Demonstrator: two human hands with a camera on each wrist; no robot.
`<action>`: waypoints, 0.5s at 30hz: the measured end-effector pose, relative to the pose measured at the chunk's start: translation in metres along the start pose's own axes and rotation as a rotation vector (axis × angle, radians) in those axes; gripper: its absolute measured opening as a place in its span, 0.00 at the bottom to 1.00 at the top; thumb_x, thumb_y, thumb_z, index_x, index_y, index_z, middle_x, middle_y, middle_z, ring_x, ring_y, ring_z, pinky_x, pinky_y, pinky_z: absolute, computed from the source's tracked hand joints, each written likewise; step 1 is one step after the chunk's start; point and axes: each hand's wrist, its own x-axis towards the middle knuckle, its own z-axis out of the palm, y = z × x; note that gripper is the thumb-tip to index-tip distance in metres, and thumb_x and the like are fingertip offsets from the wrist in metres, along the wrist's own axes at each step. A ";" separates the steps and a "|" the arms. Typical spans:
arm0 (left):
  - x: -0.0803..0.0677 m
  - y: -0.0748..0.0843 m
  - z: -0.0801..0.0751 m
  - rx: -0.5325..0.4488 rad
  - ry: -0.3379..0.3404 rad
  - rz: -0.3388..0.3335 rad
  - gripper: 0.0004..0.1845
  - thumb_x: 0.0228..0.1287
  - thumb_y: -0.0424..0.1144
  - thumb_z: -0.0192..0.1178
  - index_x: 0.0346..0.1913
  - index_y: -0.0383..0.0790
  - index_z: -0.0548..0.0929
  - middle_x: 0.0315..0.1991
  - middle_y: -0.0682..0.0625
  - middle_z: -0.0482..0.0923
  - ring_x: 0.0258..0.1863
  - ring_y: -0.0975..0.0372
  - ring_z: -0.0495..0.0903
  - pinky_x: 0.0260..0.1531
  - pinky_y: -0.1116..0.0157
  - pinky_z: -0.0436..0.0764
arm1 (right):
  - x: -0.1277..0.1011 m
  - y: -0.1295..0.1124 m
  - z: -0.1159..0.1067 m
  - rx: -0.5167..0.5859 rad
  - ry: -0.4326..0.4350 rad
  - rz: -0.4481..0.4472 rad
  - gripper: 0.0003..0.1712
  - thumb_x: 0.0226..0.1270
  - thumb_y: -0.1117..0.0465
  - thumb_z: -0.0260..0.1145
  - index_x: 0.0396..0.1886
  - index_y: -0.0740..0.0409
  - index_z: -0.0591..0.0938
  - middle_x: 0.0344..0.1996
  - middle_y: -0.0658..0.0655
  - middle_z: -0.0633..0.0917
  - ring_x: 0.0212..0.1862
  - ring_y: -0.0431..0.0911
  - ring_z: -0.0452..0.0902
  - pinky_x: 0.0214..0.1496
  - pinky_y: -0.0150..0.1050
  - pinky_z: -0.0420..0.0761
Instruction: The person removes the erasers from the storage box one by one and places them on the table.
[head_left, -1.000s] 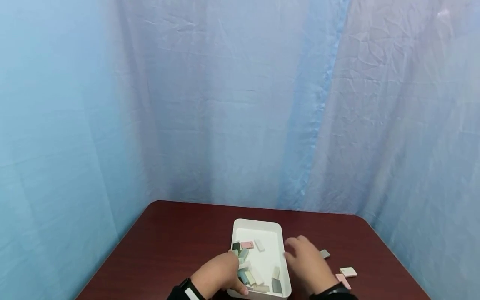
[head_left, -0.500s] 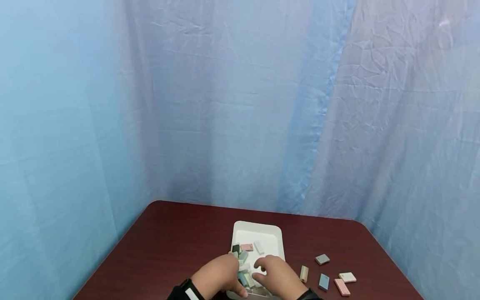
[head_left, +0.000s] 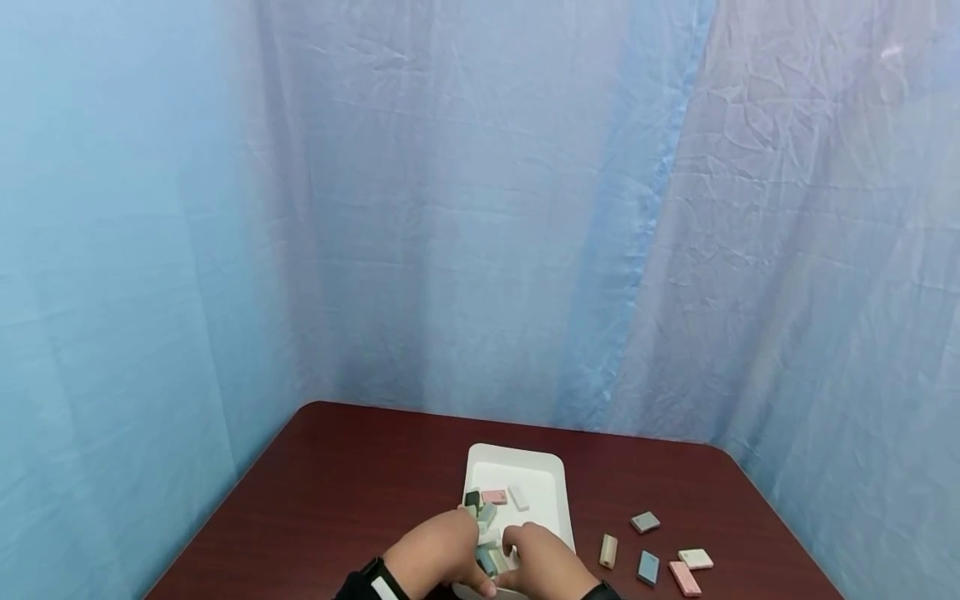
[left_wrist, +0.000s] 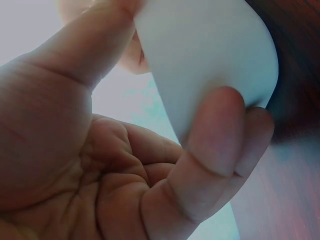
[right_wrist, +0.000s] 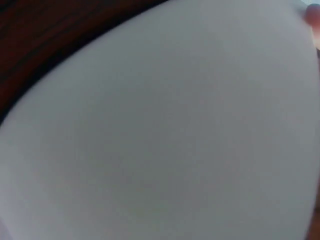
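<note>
A white tray (head_left: 536, 475) stands near the front of a dark red table (head_left: 337, 492), with several small pastel blocks (head_left: 495, 497) inside it. My left hand (head_left: 442, 554) grips the tray's near left corner. In the left wrist view, the thumb lies on one side of the tray's wall (left_wrist: 210, 55) and the curled fingers (left_wrist: 220, 130) on the other. My right hand (head_left: 546, 560) is over the tray's near end, fingers bent down among the blocks. Whether it holds one is hidden. The right wrist view shows only the tray's white wall (right_wrist: 160, 130), very close.
Several loose blocks lie on the table right of the tray: a grey one (head_left: 645, 522), a tan one (head_left: 607, 550), a blue one (head_left: 648, 567), a cream one (head_left: 695, 557) and a pink one (head_left: 684, 577). Blue cloth (head_left: 480, 208) hangs behind and at both sides.
My right hand has moved left from the table beside the tray to over the tray's near end, uncovering the loose blocks. The left hand has kept its grip on the tray.
</note>
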 end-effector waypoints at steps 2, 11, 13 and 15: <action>0.000 0.000 0.001 -0.007 -0.008 -0.003 0.50 0.49 0.64 0.82 0.56 0.20 0.81 0.27 0.43 0.78 0.23 0.59 0.76 0.40 0.63 0.84 | -0.001 0.000 0.000 -0.001 -0.014 0.013 0.15 0.62 0.50 0.81 0.39 0.52 0.85 0.31 0.47 0.83 0.32 0.39 0.77 0.36 0.42 0.79; 0.002 0.000 0.000 0.022 -0.015 0.000 0.53 0.50 0.66 0.81 0.62 0.19 0.81 0.24 0.43 0.82 0.23 0.58 0.77 0.41 0.64 0.83 | -0.004 0.002 -0.007 0.084 -0.051 0.057 0.16 0.63 0.63 0.78 0.50 0.56 0.86 0.35 0.52 0.86 0.33 0.43 0.78 0.36 0.45 0.79; 0.003 0.001 0.000 0.024 -0.025 -0.013 0.51 0.50 0.66 0.81 0.59 0.21 0.83 0.28 0.42 0.82 0.26 0.58 0.77 0.44 0.64 0.84 | -0.003 0.003 -0.008 0.057 -0.030 0.085 0.18 0.62 0.65 0.76 0.51 0.57 0.86 0.37 0.54 0.87 0.35 0.47 0.81 0.38 0.49 0.81; 0.004 0.002 0.001 0.023 -0.032 -0.029 0.52 0.49 0.66 0.81 0.59 0.21 0.82 0.35 0.39 0.84 0.28 0.58 0.79 0.48 0.63 0.84 | -0.001 0.004 -0.007 0.000 -0.001 0.122 0.17 0.61 0.65 0.76 0.50 0.58 0.87 0.39 0.55 0.88 0.38 0.50 0.83 0.42 0.52 0.83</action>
